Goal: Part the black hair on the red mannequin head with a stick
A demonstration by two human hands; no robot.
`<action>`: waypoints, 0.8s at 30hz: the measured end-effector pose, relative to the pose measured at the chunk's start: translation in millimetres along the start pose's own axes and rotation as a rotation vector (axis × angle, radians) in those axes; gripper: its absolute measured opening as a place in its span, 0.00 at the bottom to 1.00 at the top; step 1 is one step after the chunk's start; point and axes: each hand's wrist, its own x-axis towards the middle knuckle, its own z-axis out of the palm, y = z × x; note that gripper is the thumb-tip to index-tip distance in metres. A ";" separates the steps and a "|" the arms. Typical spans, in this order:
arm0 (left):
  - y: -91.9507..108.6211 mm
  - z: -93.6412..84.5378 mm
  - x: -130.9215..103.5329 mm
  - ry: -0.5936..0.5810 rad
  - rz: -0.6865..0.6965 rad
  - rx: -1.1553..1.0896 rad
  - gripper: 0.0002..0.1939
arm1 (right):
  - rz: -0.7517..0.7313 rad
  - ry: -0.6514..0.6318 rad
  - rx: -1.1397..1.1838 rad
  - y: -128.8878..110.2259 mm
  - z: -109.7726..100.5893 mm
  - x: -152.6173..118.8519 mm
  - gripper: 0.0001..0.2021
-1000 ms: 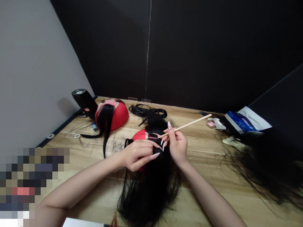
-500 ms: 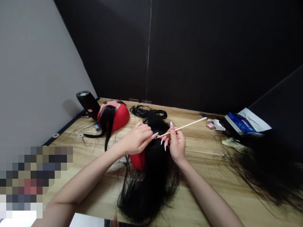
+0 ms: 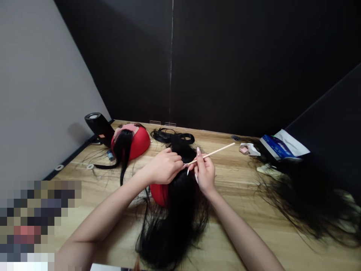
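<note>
Left hand: curled over black hair, grip contents unclear. Right hand: pinching one pale stick, outer end toward two o'clock.

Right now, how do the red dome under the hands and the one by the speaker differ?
Near dome: mostly covered by hair and hands; far dome: much of its red side shows, plus a pink patch on top.
Near dome's hair is a broad mass; far dome's hair hangs in a narrower lock.
Left hand and right hand are at the near dome, off the far dome.
Both: red, black hair.
</note>
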 end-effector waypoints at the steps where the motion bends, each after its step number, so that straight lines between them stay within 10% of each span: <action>1: -0.4 -0.5 0.4 -0.007 0.001 -0.006 0.18 | 0.004 -0.005 0.006 0.0 -0.3 0.5 0.21; 24: 3.7 -8.8 4.6 -0.158 -0.037 -0.019 0.10 | 0.076 -0.005 0.071 1.3 -0.5 4.9 0.22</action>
